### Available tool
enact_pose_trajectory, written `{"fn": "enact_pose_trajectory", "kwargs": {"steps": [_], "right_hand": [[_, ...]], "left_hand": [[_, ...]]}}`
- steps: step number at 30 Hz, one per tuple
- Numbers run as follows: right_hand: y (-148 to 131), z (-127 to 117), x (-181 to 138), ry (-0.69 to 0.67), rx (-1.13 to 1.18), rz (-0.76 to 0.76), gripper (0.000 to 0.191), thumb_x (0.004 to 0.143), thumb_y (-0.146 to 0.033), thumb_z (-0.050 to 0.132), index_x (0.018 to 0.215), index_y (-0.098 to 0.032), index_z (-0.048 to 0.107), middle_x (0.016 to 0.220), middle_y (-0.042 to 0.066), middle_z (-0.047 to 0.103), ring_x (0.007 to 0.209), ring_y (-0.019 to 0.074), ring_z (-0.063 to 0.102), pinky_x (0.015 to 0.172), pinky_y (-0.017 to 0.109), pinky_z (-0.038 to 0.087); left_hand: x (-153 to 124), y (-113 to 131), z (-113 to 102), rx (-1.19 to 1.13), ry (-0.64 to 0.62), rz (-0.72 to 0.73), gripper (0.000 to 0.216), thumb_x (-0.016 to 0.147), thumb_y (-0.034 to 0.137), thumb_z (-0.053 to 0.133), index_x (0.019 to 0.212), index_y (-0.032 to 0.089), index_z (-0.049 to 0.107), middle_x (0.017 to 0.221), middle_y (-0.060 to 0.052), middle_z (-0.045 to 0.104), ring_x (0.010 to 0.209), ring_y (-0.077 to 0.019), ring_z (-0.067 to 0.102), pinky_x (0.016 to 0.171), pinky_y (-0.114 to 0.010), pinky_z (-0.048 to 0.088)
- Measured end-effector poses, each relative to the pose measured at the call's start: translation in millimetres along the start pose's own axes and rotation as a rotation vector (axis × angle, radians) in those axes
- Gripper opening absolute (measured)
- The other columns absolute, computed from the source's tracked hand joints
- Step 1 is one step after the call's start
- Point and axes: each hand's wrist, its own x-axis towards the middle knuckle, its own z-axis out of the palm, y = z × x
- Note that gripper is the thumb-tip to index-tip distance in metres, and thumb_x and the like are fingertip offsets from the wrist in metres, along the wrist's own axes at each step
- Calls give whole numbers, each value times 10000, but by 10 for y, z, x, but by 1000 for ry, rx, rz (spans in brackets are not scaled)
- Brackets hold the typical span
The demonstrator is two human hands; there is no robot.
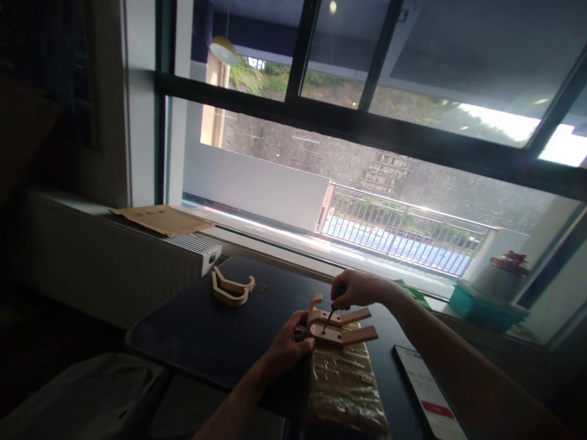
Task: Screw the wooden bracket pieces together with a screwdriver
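My right hand is closed around the dark handle of a screwdriver. The screwdriver's shaft slants down, its tip at a hole in the nearer of two pale wooden hook pieces. These pieces lie side by side on a box wrapped in shiny brown tape, with their straight ends pointing right. At their curved left end, my left hand grips them, thumb in front and fingers partly hidden behind. Farther left on the dark table lie more wooden hooks, with a few small screws beside them.
A phone with a lit screen lies right of the box. A brown paper envelope rests over the radiator. Along the window, a teal container and a green packet stand behind my right arm.
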Motion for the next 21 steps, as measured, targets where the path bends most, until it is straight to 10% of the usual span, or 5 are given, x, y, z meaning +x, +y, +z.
{"fn": "enact_pose_trajectory", "kwargs": {"steps": [7, 15, 21], "right_hand": [[-54, 80, -31, 14, -168, 92, 235, 869, -318, 506, 1018, -150, 575, 991, 46, 601, 810, 146, 589, 699, 330, 501], [-109, -18, -49, 29, -204, -8, 170, 784, -283, 626, 903, -162, 618, 823, 0, 622, 682, 109, 573, 627, 279, 492], [27, 105, 8, 118, -221, 83, 271, 875, -331, 492, 1076, -159, 553, 1059, 63, 581, 866, 161, 581, 739, 359, 493]], "left_hand": [[-10, -22, 10, 14, -7, -23, 313, 691, 142, 578, 1003, 156, 595, 988, -68, 628, 919, -228, 552, 837, -338, 389], [-14, -14, 19, 17, -10, -18, 299, 700, 188, 613, 997, 162, 596, 900, -43, 641, 856, -208, 567, 812, -319, 397], [-21, 1, 30, -21, -14, -31, 299, 699, 198, 615, 994, 159, 589, 886, -34, 628, 845, -197, 561, 773, -296, 418]]}}
